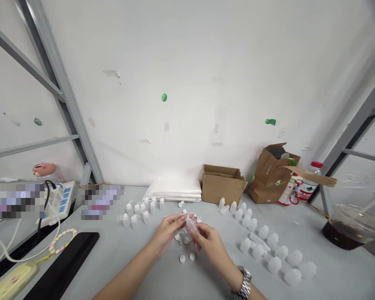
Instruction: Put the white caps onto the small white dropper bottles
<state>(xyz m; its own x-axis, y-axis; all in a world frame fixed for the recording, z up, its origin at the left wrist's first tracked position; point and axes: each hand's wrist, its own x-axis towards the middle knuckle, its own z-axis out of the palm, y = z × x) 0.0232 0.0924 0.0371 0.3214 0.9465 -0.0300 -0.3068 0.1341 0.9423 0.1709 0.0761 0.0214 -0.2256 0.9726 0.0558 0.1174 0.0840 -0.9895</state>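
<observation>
We are steadying the translucent plastic bottle [190, 225] in a clenched right hand [207, 242], while our left hand [166, 233] seems to be pinching its top, though fingers partly hide it.

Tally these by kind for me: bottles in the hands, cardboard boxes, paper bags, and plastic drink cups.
White plastic bottle at the left hand and right hand: 1
Cardboard box: 1
Paper bag: 1
Plastic drink cup: 1
Total: 4
</observation>
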